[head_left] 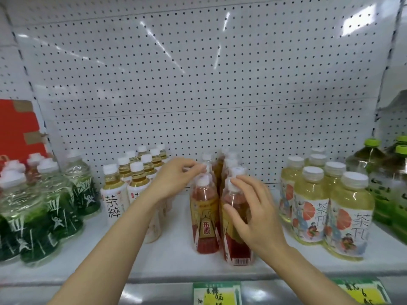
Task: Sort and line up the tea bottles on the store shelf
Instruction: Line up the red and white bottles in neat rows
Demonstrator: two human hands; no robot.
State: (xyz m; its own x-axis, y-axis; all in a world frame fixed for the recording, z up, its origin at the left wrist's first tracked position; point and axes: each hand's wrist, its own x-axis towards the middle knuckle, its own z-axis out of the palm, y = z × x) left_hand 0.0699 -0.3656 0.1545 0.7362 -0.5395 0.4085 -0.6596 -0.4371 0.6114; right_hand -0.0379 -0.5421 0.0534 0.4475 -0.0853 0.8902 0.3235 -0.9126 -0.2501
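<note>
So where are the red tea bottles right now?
In the head view, the red bottles stand in two rows mid-shelf, between the white-label bottles on the left and the yellow bottles on the right.

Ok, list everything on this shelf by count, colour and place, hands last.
red tea bottles: two rows, red with gold labels, shelf centre
white-label tea bottles: several, amber, left of centre
fruit-label tea bottles: about six, pale yellow, right
green-label bottles: several, clear, far left
large green bottles: several, far right
red carton: one, far left
price tags: two, green-yellow, shelf edge
left hand: touches a rear cap
right hand: on front right red bottle
</note>
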